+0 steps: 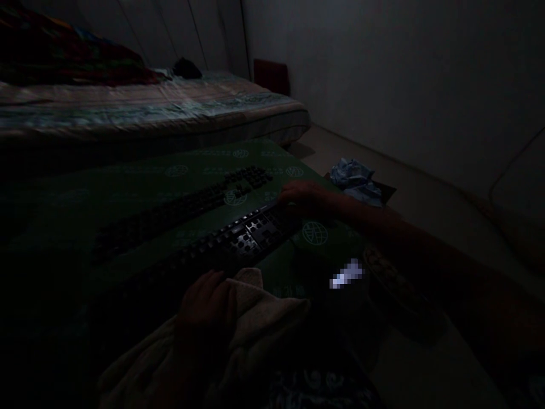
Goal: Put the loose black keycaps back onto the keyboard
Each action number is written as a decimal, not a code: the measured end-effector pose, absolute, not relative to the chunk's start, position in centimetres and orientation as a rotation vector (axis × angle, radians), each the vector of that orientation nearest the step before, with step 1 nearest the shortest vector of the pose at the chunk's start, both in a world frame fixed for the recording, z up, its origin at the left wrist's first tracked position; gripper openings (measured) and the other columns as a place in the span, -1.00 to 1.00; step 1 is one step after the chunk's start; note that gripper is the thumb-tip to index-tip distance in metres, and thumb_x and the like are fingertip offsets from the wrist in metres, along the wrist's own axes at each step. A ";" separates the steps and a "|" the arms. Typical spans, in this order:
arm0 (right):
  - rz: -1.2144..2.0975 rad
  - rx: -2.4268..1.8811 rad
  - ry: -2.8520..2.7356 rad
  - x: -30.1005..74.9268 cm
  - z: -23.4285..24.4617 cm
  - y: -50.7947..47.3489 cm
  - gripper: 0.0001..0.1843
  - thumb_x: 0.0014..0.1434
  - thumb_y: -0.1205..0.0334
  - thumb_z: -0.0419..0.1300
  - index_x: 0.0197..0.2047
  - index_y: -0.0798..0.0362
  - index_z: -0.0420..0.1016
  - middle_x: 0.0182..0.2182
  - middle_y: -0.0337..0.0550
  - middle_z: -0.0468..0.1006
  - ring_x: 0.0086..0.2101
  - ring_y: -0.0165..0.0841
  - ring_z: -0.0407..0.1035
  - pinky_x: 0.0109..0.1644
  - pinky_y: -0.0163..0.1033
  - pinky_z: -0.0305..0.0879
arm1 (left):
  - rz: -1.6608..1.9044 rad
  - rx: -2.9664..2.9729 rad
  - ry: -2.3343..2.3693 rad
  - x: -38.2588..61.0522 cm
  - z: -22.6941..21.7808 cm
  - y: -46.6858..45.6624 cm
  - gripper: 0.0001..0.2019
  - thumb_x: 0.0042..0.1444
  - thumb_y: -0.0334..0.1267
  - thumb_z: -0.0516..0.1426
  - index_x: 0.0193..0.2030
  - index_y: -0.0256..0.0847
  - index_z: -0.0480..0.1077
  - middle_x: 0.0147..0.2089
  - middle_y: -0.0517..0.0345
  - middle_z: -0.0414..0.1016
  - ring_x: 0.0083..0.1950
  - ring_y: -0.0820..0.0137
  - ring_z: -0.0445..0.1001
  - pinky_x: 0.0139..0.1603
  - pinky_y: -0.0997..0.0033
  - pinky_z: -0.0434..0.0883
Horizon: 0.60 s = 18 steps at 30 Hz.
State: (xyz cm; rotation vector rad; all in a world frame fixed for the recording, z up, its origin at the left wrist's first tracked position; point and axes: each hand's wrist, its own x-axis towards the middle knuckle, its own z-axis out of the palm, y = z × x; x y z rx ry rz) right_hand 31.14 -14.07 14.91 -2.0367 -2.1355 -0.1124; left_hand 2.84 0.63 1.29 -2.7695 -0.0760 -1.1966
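Note:
The room is very dark. My right hand [304,199] rests with curled fingers on the right end of a black keyboard [221,247], which lies on a green printed cloth [315,233]. A second black keyboard [183,210] lies just behind the first. My left hand [204,309] is closed on a pale cloth [255,309] at the near edge of the front keyboard.
A low bed [170,108] with a striped sheet and a colourful blanket [63,54] stands behind. A crumpled blue-white cloth [355,179] lies on the floor to the right. A round dark object [395,284] sits under my right forearm. A wall [404,74] runs along the right.

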 end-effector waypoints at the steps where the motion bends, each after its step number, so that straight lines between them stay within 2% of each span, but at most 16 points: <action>1: -0.115 -2.034 -2.143 31.1 14.6 -13.9 -0.79 0.21 0.34 0.08 -0.16 0.16 0.50 -0.23 -0.04 0.48 -0.23 -0.33 0.33 -0.20 -0.28 0.18 | -1.186 -2.776 -0.076 2.8 1.2 0.6 -0.92 0.16 -0.36 0.11 -0.23 -0.32 0.38 -0.14 -0.13 0.50 -0.06 0.08 0.46 -0.08 0.07 0.45; 5: -0.123 -2.063 -2.153 31.0 13.6 -13.2 -0.82 0.20 0.34 0.10 -0.18 0.13 0.50 -0.26 -0.08 0.48 -0.26 -0.36 0.31 -0.23 -0.30 0.16 | -1.121 -2.799 -0.067 2.5 1.1 0.8 -0.91 0.16 -0.36 0.11 -0.20 -0.29 0.38 -0.11 -0.10 0.51 -0.04 0.12 0.46 -0.06 0.10 0.44; 9: -0.073 -2.106 -2.153 30.6 13.0 -12.4 -0.79 0.22 0.34 0.07 -0.16 0.18 0.51 -0.25 -0.01 0.48 -0.24 -0.33 0.32 -0.24 -0.30 0.14 | -1.117 -2.806 -0.070 2.3 1.2 0.7 -0.90 0.15 -0.36 0.11 -0.20 -0.28 0.39 -0.12 -0.09 0.51 -0.04 0.13 0.47 -0.07 0.13 0.45; 18: 0.010 -2.175 -2.138 29.7 12.6 -11.4 -0.75 0.22 0.33 0.08 -0.08 0.18 0.50 -0.19 0.01 0.49 -0.21 -0.32 0.34 -0.22 -0.30 0.14 | -1.115 -2.877 -0.157 2.1 0.7 0.3 -0.89 0.17 -0.35 0.09 -0.17 -0.28 0.39 -0.10 -0.11 0.50 0.00 0.11 0.46 -0.02 0.06 0.44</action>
